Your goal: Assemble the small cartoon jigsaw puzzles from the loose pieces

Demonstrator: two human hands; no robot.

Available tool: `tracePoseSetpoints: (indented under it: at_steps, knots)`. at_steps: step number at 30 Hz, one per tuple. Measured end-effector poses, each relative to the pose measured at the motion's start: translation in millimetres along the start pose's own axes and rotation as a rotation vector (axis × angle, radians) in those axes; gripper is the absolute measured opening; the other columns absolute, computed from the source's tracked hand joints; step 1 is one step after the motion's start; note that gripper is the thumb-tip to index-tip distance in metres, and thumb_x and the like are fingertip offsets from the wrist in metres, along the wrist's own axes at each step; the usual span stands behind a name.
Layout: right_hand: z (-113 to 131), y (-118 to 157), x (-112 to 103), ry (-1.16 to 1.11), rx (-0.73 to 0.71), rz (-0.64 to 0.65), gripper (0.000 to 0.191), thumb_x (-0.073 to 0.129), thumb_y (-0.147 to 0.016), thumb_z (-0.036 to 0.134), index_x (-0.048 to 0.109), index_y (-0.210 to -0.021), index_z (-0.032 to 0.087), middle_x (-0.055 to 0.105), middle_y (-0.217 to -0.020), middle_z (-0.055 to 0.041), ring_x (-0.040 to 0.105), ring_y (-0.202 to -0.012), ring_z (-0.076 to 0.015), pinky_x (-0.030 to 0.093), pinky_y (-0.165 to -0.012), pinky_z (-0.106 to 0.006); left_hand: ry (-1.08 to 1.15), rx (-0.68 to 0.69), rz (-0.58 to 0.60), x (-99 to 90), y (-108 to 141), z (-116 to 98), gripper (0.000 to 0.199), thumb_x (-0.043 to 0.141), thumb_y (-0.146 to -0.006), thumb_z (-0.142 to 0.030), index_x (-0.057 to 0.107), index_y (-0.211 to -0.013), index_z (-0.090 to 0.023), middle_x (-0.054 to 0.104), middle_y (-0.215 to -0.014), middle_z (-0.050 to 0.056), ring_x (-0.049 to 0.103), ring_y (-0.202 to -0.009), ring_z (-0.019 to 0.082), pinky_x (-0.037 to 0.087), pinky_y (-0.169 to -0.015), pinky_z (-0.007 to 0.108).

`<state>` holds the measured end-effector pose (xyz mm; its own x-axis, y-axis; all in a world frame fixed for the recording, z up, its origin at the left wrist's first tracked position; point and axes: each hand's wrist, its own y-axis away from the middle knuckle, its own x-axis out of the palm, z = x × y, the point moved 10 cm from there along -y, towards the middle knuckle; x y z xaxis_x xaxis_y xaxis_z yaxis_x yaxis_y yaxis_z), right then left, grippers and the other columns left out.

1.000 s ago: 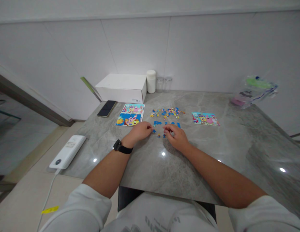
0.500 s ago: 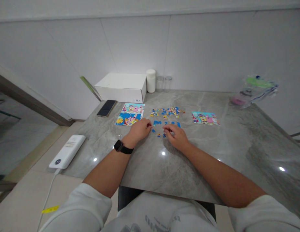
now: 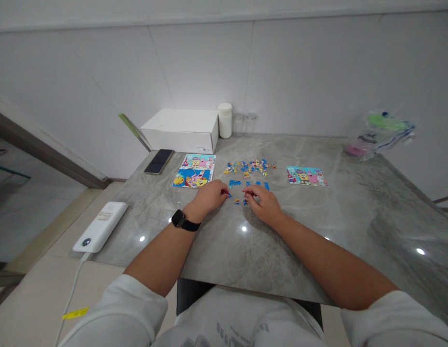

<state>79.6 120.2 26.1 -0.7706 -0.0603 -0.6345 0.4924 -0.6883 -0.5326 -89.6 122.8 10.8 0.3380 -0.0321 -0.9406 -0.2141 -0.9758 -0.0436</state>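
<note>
My left hand point(image 3: 211, 195), with a black watch on its wrist, rests low on the table. Its thumb and fingers are closed at a small blue puzzle piece point(image 3: 230, 195). My right hand point(image 3: 263, 204) is pinched shut beside another puzzle piece point(image 3: 245, 202); whatever its fingertips hold is too small to make out. Between the hands lies a yellow and red piece point(image 3: 237, 201). Just beyond them is a joined blue strip point(image 3: 234, 183), with more blue pieces to its right. Farther back spreads a loose heap of mixed puzzle pieces point(image 3: 258, 166).
Picture cards point(image 3: 195, 171) lie left of the heap, another picture card point(image 3: 307, 176) right. A phone point(image 3: 159, 161), white box point(image 3: 182, 127), white bottle point(image 3: 225, 121) and glass jars point(image 3: 250, 124) stand behind. A plastic bag point(image 3: 375, 137) sits right, a white power bank point(image 3: 101, 226) left.
My left hand has shifted slightly down and toward the right, bringing its fingertips onto the blue puzzle piece. My right hand stays almost where it was.
</note>
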Motion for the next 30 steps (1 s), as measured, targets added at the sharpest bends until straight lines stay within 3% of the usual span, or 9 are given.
tracePoseSetpoints:
  at_steps: [17, 25, 30]
  knots:
    - [0, -2, 0, 0.001, 0.007, 0.014, 0.018, 0.058, -0.096, 0.020, 0.074, -0.104, 0.024, 0.077, -0.097, -0.0058, 0.071, -0.087, -0.0225, 0.056, -0.086, -0.038, 0.110, -0.065, 0.010, 7.9, -4, 17, 0.017, 0.073, -0.088, -0.025, 0.082, -0.102, -0.021, 0.078, -0.101, 0.008, 0.071, -0.092, 0.023, 0.055, -0.085, 0.033]
    - [0, -2, 3, 0.024, -0.001, 0.038, 0.018, 0.059, -0.097, 0.020, 0.074, -0.104, 0.025, 0.077, -0.094, -0.0049, 0.070, -0.086, -0.0224, 0.055, -0.086, -0.039, 0.081, -0.062, -0.027, -4.5, -2, 13, 0.015, 0.068, -0.092, -0.023, 0.080, -0.101, -0.019, 0.076, -0.106, 0.009, 0.069, -0.097, 0.023, 0.054, -0.089, 0.034]
    - [0, -1, 6, 0.057, -0.021, 0.051, 0.020, 0.059, -0.097, 0.019, 0.074, -0.108, 0.025, 0.077, -0.099, -0.0054, 0.070, -0.089, -0.0225, 0.054, -0.089, -0.041, 0.043, -0.021, -0.022, -2.2, -3, 5, 0.017, 0.065, -0.095, -0.025, 0.079, -0.101, -0.020, 0.075, -0.106, 0.010, 0.069, -0.098, 0.023, 0.053, -0.091, 0.035]
